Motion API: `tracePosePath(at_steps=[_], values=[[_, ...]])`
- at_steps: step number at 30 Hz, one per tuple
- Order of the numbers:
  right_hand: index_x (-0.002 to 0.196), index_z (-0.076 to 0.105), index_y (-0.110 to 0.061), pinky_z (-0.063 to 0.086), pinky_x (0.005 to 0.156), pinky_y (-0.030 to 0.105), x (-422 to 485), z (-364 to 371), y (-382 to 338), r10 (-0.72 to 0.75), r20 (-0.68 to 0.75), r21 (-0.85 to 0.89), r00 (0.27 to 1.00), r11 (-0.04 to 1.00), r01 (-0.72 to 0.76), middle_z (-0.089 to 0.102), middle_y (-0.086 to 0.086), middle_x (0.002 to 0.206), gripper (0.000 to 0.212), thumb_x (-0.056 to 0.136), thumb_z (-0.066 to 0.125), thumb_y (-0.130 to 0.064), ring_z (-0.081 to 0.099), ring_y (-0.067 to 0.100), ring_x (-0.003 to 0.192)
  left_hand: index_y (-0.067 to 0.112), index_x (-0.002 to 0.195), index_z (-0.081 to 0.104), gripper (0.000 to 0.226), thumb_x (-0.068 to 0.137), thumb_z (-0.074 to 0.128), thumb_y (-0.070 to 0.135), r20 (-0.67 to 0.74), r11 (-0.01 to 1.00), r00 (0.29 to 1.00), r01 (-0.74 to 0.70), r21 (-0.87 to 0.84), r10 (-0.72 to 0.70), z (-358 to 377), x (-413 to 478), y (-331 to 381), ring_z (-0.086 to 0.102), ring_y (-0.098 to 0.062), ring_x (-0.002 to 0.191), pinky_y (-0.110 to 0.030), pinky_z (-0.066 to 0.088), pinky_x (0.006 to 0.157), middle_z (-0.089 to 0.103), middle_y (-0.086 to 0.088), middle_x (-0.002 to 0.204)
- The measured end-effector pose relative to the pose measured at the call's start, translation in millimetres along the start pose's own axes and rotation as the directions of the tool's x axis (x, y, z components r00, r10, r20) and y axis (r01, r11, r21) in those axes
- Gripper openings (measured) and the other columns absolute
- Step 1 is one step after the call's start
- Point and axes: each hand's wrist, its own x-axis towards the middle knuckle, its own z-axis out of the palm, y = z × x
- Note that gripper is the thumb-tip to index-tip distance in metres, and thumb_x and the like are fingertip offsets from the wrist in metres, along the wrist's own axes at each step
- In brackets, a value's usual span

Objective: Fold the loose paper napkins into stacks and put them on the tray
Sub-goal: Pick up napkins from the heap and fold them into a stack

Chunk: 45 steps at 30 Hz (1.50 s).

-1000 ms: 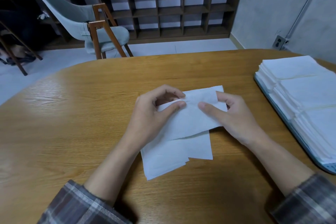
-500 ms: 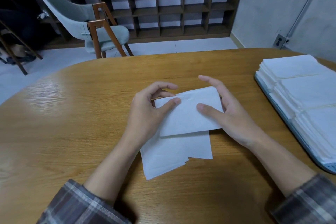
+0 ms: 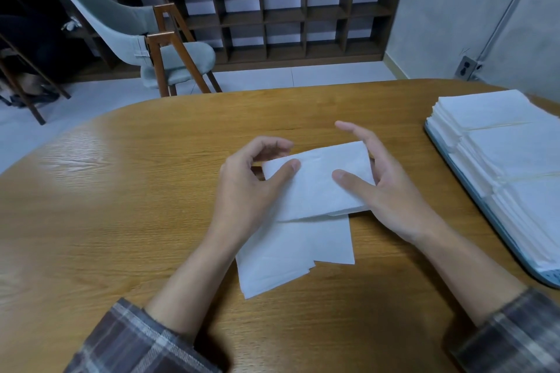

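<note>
Napkin (image 3: pixel 315 188) first: a folded white one sits at mid-table, its near edge a little raised. It overlaps the far end of the pile (image 3: pixel 291 254) of loose napkins, which lies flat on the table (image 3: pixel 121 206) just in front of me.

On my feed the left hand (image 3: pixel 245 194) has the napkin by its left corner, with the thumb laid on top and the other fingers curled round behind the edge. Those fingertips are blurred, so I cannot tell how firmly they touch.

The right hand (image 3: pixel 397 200) is at the napkin's right end. Its thumb rests flat on the top face, and the four fingers are nearly straight and spread along the far right edge. The index finger is raised clear of the paper.

Neither hand touches the tray (image 3: pixel 545 278), which stands well apart at the right edge of the table. It carries stacks (image 3: pixel 509 148) of folded napkins packed side by side.

Plaid sleeves show at both wrists. Beyond the table I can see a grey chair (image 3: pixel 145 39) and a dark shelf (image 3: pixel 303 15) against the wall.
</note>
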Motion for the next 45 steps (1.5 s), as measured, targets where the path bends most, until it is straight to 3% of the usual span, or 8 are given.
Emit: tracePosePath(at_steps=[2,7,14,18,24,36,42,45], values=[[0.149,0.047,-0.045,0.061,0.09,0.036,1.3,-3.1,0.1,-0.017,-0.025,0.107,1.0,0.994,0.02,0.072,0.004,0.121,0.068,0.098,0.068,-0.005,0.072,0.023,0.112,0.036,0.12,0.07,0.029,0.092,0.08,0.035,0.03,0.999,0.999,0.044,0.009,-0.045,-1.9,0.4,2.5,0.062,0.004,0.113,-0.018,0.051,0.087,0.067,0.019,0.123],[0.147,0.045,-0.044,0.061,0.084,0.034,4.7,-5.8,0.1,-0.007,-0.049,0.281,0.999,0.959,0.021,0.075,-0.002,0.111,0.071,0.095,0.066,-0.002,0.072,0.02,0.106,0.033,0.133,0.061,0.04,0.096,0.076,0.031,0.238,0.91,0.942,0.302,-0.284,-0.238,-5.7,-0.5,13.2,0.077,-0.024,0.095,-0.037,0.06,0.081,0.08,-0.004,0.107],[0.12,0.078,-0.021,0.048,0.097,0.015,1.6,-7.2,2.0,-0.022,-0.008,-0.071,1.0,0.997,0.021,0.076,-0.014,0.123,0.028,0.096,0.071,-0.008,0.066,0.003,0.121,0.032,0.14,0.053,0.049,0.097,0.076,0.026,0.065,1.0,0.998,0.004,0.012,-0.005,1.0,-6.3,5.4,0.074,-0.006,0.085,-0.029,0.059,0.069,0.076,0.011,0.096],[0.117,0.079,-0.025,0.039,0.1,0.002,6.3,-13.4,10.0,-0.036,-0.23,-0.25,0.972,0.968,-0.024,0.075,-0.022,0.12,0.031,0.099,0.068,-0.003,0.06,-0.011,0.122,0.044,0.145,0.037,0.072,0.089,0.082,0.043,0.246,0.94,0.968,-0.131,0.316,0.052,-1.0,-5.0,-2.5,0.059,0.001,0.109,-0.022,0.053,0.087,0.058,0.017,0.123],[0.116,0.08,-0.024,0.035,0.095,-0.004,10.2,-21.9,17.6,-0.038,-0.314,-0.301,0.949,0.952,-0.061,0.073,-0.027,0.118,0.033,0.098,0.066,0.0,0.057,-0.019,0.117,0.032,0.112,0.071,0.04,0.079,0.089,0.048,0.554,0.898,0.832,-0.271,0.347,0.037,-3.4,-2.8,-10.0,0.061,-0.004,0.1,-0.031,0.051,0.09,0.066,0.018,0.102],[0.113,0.08,-0.026,0.036,0.095,-0.001,9.9,-14.3,14.9,-0.006,-0.199,-0.222,0.98,0.974,-0.039,0.075,-0.025,0.117,0.019,0.1,0.07,-0.018,0.06,-0.013,0.12,0.025,0.087,0.074,0.012,0.091,0.083,0.031,0.529,0.937,0.847,-0.23,0.264,0.059,2.6,-3.4,-11.6,0.064,-0.005,0.091,-0.016,0.044,0.078,0.07,0.013,0.089],[0.111,0.081,-0.025,0.039,0.098,0.009,5.7,-12.4,8.3,0.006,-0.064,-0.197,0.998,0.98,-0.019,0.076,-0.018,0.118,0.037,0.094,0.065,-0.054,0.063,-0.005,0.12,0.028,0.091,0.076,0.01,0.089,0.084,0.035,0.377,0.987,0.925,-0.096,0.131,0.04,0.5,-3.3,-2.6,0.07,-0.01,0.089,-0.03,0.052,0.08,0.075,0.009,0.089],[0.104,0.081,-0.018,0.045,0.093,0.013,2.4,-6.6,7.2,0.015,-0.019,-0.164,1.0,0.986,-0.018,0.08,-0.009,0.108,0.029,0.093,0.072,-0.043,0.07,0.005,0.11,0.025,0.094,0.077,0.014,0.086,0.087,0.029,0.289,0.992,0.954,-0.105,0.073,0.08,3.1,-4.0,-1.7,0.07,-0.013,0.087,-0.027,0.053,0.08,0.075,0.01,0.088]])
